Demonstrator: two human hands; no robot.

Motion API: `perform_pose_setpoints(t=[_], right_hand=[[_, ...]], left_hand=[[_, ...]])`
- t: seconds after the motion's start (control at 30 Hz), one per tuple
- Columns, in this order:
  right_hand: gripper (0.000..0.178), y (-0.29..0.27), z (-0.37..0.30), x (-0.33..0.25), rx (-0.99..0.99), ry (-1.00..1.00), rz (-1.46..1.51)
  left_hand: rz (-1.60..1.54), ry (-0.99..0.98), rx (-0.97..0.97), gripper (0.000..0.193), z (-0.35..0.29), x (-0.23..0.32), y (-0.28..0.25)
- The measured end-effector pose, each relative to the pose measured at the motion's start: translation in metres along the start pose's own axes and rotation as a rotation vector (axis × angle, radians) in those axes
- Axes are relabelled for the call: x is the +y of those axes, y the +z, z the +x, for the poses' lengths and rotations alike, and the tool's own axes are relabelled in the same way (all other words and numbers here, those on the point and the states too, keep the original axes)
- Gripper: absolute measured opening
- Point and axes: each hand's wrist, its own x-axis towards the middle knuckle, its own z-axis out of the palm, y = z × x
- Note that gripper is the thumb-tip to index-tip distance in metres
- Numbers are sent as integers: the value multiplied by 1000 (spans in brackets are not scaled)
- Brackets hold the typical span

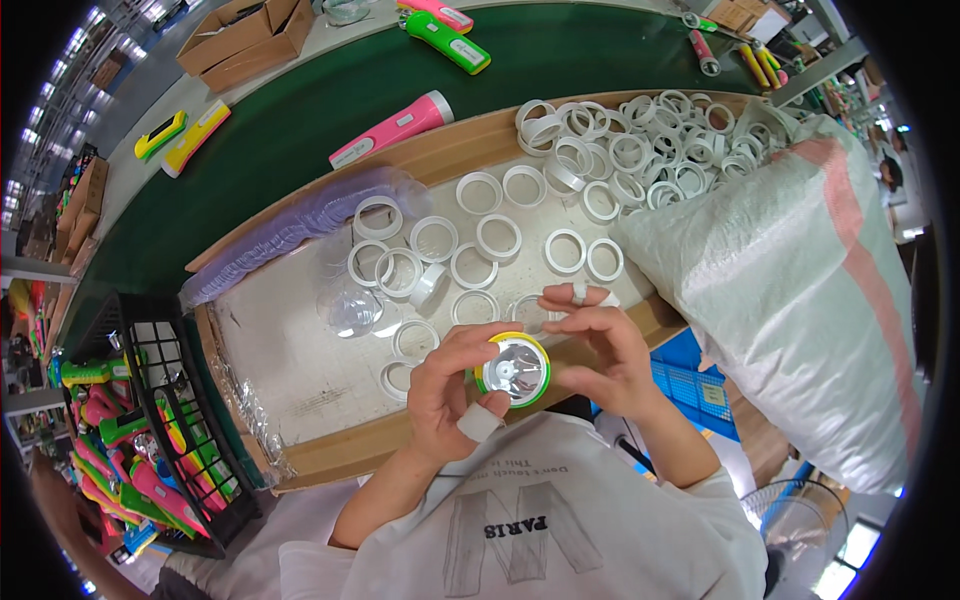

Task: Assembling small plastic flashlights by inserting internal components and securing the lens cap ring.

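My left hand (448,388), with tape around the thumb, grips a flashlight (517,368) at its head. The silver reflector faces up inside a yellow and green rim; the flashlight's body is hidden below. Just to the right is my right hand (612,355), its fingers apart and curved, the thumb close to the rim. Tape is wrapped on a finger of this hand too. Under its fingertips, a white plastic ring (511,308) lies on the work board, partly covered. More loose white rings (434,239) are spread beyond both hands.
A shallow cardboard tray (330,465) surrounds the board. Clear round lenses (300,225) are stacked along its far left edge; piled rings (650,145) fill the far right. A white woven sack (790,290) leans at right, a black crate of flashlights (170,450) stands left. Behind runs a green conveyor belt (310,110).
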Motion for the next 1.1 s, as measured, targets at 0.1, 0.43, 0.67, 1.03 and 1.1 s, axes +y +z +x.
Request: perform_pose_setpoints(t=[0.1,0.43,0.67,1.03,1.1], right_hand=[[41,-13,6,2,-93,-83,-493],[46,7,11,-42,-34,28,-180],[25,2,27,-57,-57,-99,-407],[19,9,35,-63,-43,328,-207],[20,6,33,-56,-111,72,-401]], left_hand=[[-14,14,13,38,1,0,-2],[314,54,-61,53,11,20,-3],[348,37,-60,53,12,19,-1],[242,65,-26,55,8,8,-1],[213,91,-12,52,9,6,-1]])
